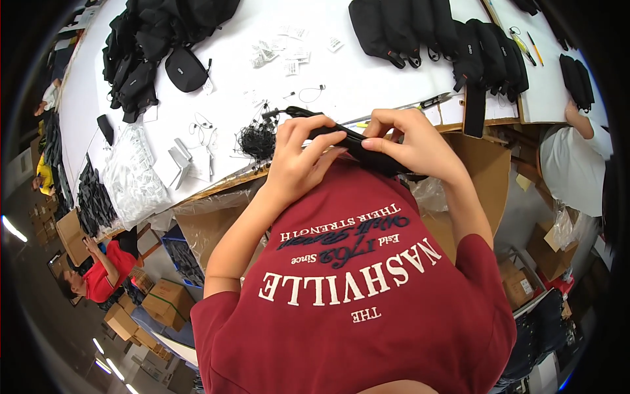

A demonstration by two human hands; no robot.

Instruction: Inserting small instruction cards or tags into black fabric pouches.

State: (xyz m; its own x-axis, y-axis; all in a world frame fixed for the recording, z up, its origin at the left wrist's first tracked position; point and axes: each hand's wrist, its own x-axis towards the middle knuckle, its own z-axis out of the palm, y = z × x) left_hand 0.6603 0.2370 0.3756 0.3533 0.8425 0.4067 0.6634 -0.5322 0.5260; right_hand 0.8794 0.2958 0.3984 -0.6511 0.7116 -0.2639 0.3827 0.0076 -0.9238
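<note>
A black fabric pouch [373, 156] lies against my body at the near edge of the white table. My left hand [296, 156] is closed on its left part, the fingers bent over the upper edge. At the other end, my right hand [412, 143] pinches the same edge between thumb and fingers. Part of the pouch is hidden behind my hands. Just left of my left hand sits a tangled heap of thin black cords [256, 140]. A loose cord loop [312, 94] lies beyond the hands.
Black pouches form a pile [141, 49] at far left and a row [420, 29] at far right. White paper tags [289, 49] are scattered between. A clear plastic bag [134, 174] and black strips [95, 197] lie at left. Scissors [522, 46] lie right; people sit nearby.
</note>
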